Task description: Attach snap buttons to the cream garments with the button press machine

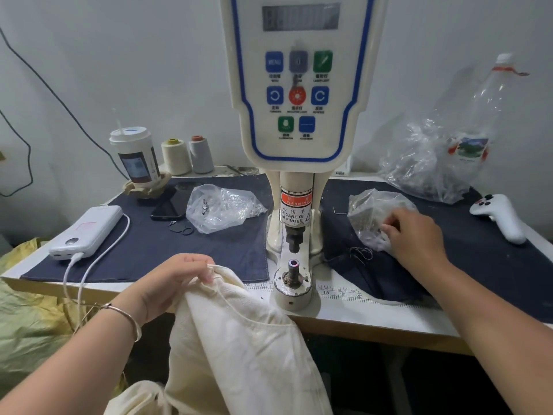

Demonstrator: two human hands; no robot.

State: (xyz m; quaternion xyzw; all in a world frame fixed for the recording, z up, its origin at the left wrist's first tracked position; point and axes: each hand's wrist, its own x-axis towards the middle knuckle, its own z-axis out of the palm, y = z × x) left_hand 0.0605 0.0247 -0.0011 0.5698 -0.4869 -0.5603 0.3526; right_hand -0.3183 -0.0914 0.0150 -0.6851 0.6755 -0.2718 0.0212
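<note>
The button press machine (296,115) is cut off at the top edge, its display unreadable. The right hand (416,235) has its fingertips inside a clear bag (374,217) — what they touch is hidden. The cream garment (239,348) runs off the bottom edge.

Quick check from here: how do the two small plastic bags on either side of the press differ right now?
The left bag lies untouched on the dark cloth, left of the press; the right bag has the right hand reaching into it. The left bag looks clear and slack, with small metal parts inside; the right bag stands fuller and looks greyer. Both are crumpled transparent plastic. The left hand grips the cream garment.
</note>
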